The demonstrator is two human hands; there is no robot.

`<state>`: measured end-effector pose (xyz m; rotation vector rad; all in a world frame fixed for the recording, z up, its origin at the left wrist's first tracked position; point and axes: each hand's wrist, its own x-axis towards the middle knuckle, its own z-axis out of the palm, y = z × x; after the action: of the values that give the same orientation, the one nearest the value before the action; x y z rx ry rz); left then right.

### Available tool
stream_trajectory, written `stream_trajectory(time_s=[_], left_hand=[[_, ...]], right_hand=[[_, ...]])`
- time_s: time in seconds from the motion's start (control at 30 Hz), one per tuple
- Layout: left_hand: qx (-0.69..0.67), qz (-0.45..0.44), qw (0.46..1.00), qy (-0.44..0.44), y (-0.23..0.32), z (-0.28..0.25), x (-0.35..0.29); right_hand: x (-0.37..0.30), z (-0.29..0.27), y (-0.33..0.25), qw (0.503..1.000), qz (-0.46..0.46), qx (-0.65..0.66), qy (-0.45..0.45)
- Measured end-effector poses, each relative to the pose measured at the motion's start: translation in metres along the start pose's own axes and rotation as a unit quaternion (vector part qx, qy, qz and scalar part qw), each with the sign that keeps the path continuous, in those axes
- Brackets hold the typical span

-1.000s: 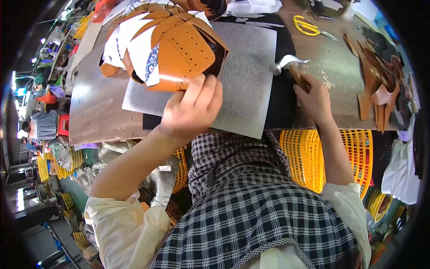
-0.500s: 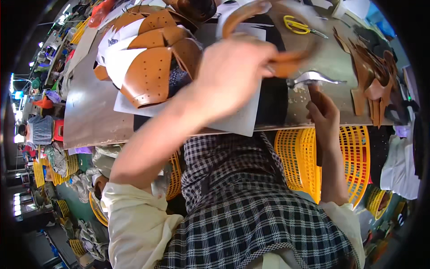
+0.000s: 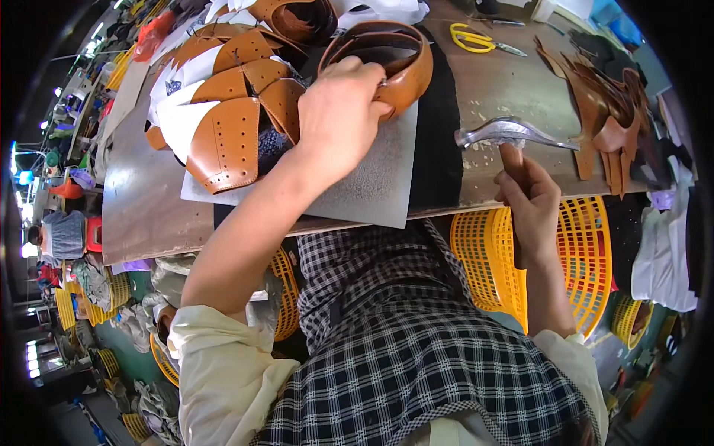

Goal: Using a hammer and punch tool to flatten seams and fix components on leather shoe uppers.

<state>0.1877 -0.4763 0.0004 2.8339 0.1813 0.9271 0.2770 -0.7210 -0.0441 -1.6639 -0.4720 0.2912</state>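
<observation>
A brown leather shoe upper [image 3: 407, 83], curved into a loop, stands over the far part of a pale grey slab [image 3: 379, 182]. My left hand [image 3: 342, 111] grips its near left edge, fingers closed and partly hidden by the back of the hand. My right hand [image 3: 532, 197] is wrapped round the wooden handle of a hammer [image 3: 513, 134], its metal head raised near the table's front edge. Left of my left hand lies a pile of tan leather uppers [image 3: 223, 145] with punched holes and white lining, partly overlapping the slab.
Yellow-handled scissors [image 3: 476, 39] lie at the far right of the table [image 3: 149, 201]. Brown leather pieces [image 3: 617, 126] are heaped at its right end. A black sheet [image 3: 439, 126] lies under the slab. Yellow plastic baskets [image 3: 483, 253] stand below the front edge.
The leather loop, blurred and swung out to the right before, is now further left over the slab, with my left hand drawn left too. The hammer stays in my right hand.
</observation>
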Motion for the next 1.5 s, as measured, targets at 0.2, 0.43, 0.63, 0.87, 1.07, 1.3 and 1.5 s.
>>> stream_trajectory(time_s=[0.2,0.43,0.63,0.87,1.07,1.3,1.5], left_hand=[[-0.044,0.195,0.980,0.007,0.083,-0.071,-0.073],[-0.222,0.061,0.936,-0.268,0.060,-0.053,-0.139],[-0.428,-0.183,0.885,-0.029,0.048,-0.047,-0.121],[-0.676,-0.443,0.588,-0.034,0.031,-0.023,-0.105],[-0.452,-0.376,0.807,-0.058,0.046,-0.002,-0.097],[-0.480,-0.389,0.786,0.022,0.049,0.011,-0.095],[-0.457,-0.376,0.806,0.012,0.054,0.011,-0.092]], right_hand=[[0.009,-0.020,-0.011,0.984,-0.138,-0.023,0.112],[-0.004,0.012,-0.029,0.900,-0.258,-0.275,-0.219],[-0.003,0.019,-0.022,0.909,-0.241,-0.243,-0.237],[-0.016,0.021,-0.030,0.889,-0.271,-0.300,-0.213],[-0.017,0.023,-0.033,0.895,-0.242,-0.304,-0.219],[-0.026,0.011,-0.025,0.913,-0.226,-0.258,-0.222],[-0.030,0.009,-0.022,0.911,-0.230,-0.271,-0.212]])
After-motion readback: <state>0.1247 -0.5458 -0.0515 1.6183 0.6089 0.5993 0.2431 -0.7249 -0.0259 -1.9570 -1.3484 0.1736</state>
